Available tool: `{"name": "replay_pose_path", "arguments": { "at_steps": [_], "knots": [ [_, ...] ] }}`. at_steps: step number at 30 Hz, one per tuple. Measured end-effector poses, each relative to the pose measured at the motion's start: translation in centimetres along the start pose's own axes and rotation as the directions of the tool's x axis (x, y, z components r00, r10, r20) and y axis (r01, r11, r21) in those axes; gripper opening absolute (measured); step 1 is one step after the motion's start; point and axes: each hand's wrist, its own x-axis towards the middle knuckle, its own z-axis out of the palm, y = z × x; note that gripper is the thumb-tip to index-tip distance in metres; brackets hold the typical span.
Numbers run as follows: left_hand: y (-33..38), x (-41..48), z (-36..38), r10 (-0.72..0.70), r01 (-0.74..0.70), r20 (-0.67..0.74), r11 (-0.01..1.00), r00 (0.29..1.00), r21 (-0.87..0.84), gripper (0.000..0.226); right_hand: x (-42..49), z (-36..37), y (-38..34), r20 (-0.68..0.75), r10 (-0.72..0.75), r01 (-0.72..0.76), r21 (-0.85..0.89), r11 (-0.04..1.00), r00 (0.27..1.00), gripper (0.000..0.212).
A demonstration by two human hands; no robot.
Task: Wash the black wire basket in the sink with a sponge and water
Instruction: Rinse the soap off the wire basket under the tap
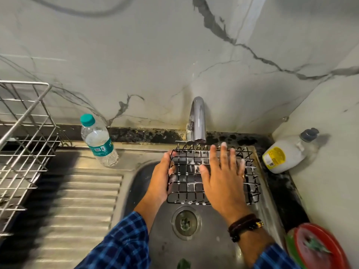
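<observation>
The black wire basket (194, 183) is held over the steel sink (206, 241), just under the chrome tap (197, 121), with white suds on its wires. My left hand (162, 177) grips its left edge, the fingers curled round the wire. My right hand (221, 175) lies flat on top of the basket with the fingers spread and straight. No sponge shows in either hand. I cannot make out running water.
A plastic water bottle (99, 141) with a teal cap stands left of the sink. A steel dish rack (23, 136) sits on the ribbed drainboard (81, 200). A white soap bottle (285, 154) stands at the right corner. A red dish (318, 247) holds a green scrubber.
</observation>
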Motion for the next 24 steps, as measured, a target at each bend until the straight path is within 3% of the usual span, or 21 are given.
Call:
{"name": "replay_pose_path", "arguments": {
  "at_steps": [6,10,13,16,19,24],
  "knots": [
    [-0.1,0.4,0.9,0.073,-0.080,0.094,0.994,0.993,0.069,0.048,-0.6,0.8,-5.0,-0.010,-0.190,0.190,0.035,0.981,0.982,0.069],
    [-0.1,-0.3,-0.8,0.072,-0.073,0.018,0.997,0.997,0.036,0.049,-0.3,1.0,-6.1,-0.007,-0.323,0.323,0.017,0.946,0.946,0.064],
    [0.7,0.0,-2.4,0.062,-0.062,-0.033,0.998,0.998,0.008,0.054,1.3,0.8,-3.4,0.007,-0.153,0.153,0.016,0.988,0.988,0.066],
    [2.1,0.3,-3.6,0.071,-0.069,-0.060,0.997,0.996,0.021,0.037,2.2,0.7,-1.1,-0.050,0.068,-0.063,0.094,0.994,0.996,0.075],
    [2.6,0.4,-3.5,0.096,-0.093,-0.036,0.993,0.995,0.077,0.036,1.3,0.8,-2.6,-0.050,0.130,-0.123,0.120,0.985,0.990,0.076],
    [2.2,-0.1,-2.7,0.144,-0.146,0.021,0.977,0.989,0.154,0.046,-1.4,1.2,-8.9,-0.031,-0.251,0.253,0.062,0.966,0.967,0.071]
  ]
}}
